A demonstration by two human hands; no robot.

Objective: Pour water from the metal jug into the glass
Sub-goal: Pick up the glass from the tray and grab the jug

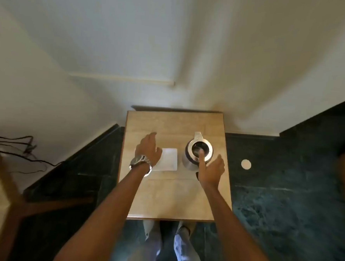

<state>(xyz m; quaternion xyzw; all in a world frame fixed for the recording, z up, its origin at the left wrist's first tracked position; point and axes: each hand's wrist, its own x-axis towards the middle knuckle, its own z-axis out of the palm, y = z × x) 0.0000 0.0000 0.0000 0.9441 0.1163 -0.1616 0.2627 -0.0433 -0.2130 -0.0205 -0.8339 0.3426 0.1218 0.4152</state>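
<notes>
A shiny metal jug [192,151] stands upright on the right half of a small wooden table [171,201], its spout pointing away from me and its top open. My right hand [211,170] hovers just in front of the jug, fingers spread, thumb over the jug's rim and holding nothing. My left hand [148,149], with a metal watch on the wrist, is open above the table's left part, beside a white square object [169,159]. Whether that square is the glass I cannot tell.
The table stands against a white wall [172,49] on a dark green floor [284,207]. A small white disc [246,164] lies on the floor to the right. Cables [25,151] trail at the left, by a wooden frame [41,205].
</notes>
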